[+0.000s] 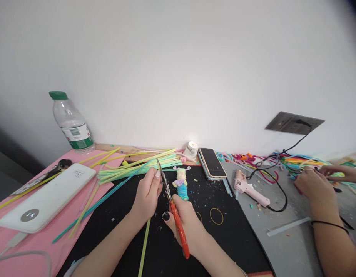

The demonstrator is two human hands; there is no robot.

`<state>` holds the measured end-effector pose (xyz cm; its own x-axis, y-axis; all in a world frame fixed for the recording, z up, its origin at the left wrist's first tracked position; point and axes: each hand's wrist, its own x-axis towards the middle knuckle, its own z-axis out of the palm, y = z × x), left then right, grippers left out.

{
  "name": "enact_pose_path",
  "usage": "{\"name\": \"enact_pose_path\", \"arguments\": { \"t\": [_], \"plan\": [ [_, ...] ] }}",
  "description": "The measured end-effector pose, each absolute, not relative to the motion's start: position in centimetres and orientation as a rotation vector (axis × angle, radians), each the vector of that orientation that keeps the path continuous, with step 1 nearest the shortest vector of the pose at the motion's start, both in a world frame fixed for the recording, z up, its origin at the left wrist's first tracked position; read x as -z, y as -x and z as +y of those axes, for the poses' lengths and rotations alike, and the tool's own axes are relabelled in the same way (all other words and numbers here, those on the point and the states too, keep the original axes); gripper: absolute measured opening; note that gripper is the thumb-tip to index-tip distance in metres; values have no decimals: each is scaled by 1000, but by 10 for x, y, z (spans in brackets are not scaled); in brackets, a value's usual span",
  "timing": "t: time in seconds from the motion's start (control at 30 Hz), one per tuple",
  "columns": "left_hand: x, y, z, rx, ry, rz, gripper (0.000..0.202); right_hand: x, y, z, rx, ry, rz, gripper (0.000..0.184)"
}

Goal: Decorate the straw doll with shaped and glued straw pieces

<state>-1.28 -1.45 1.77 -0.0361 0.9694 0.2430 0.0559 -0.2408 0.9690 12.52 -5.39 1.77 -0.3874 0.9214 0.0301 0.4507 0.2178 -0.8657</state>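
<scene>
My right hand point(188, 223) is closed around the red handle of a pair of scissors point(180, 229), whose blades point up and away from me. My left hand point(147, 194) is closed in a pinch beside the blades. A yellow-green pipe cleaner point(144, 246) runs down from under this hand toward me; the pinched end is hidden by the fingers. Just beyond my right hand a small pipe-cleaner doll point(181, 182) with a turquoise body lies on the black mat point(235, 238). A bundle of green and yellow pipe cleaners point(131, 169) lies behind my left hand.
Left are a white power bank point(50, 196) on pink paper and a plastic bottle point(75, 127). A phone point(212, 163), a white cup point(191, 150), rubber bands point(216, 216) and a corded pink glue gun point(251, 192) lie around. At right, another person's hands point(316, 184) handle pipe cleaners.
</scene>
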Motion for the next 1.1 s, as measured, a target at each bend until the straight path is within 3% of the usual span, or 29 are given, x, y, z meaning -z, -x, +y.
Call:
{"name": "enact_pose_path", "arguments": {
  "t": [0.47,1.1],
  "plan": [
    [-17,17,-13,-1402,-1426,1159,35,-17,-127,-51,-1093,1264,-1910,45],
    [-21,21,-14,-1463,-1490,1199,33,-28,-130,-58,-1196,1225,-1928,37]
  ]
}}
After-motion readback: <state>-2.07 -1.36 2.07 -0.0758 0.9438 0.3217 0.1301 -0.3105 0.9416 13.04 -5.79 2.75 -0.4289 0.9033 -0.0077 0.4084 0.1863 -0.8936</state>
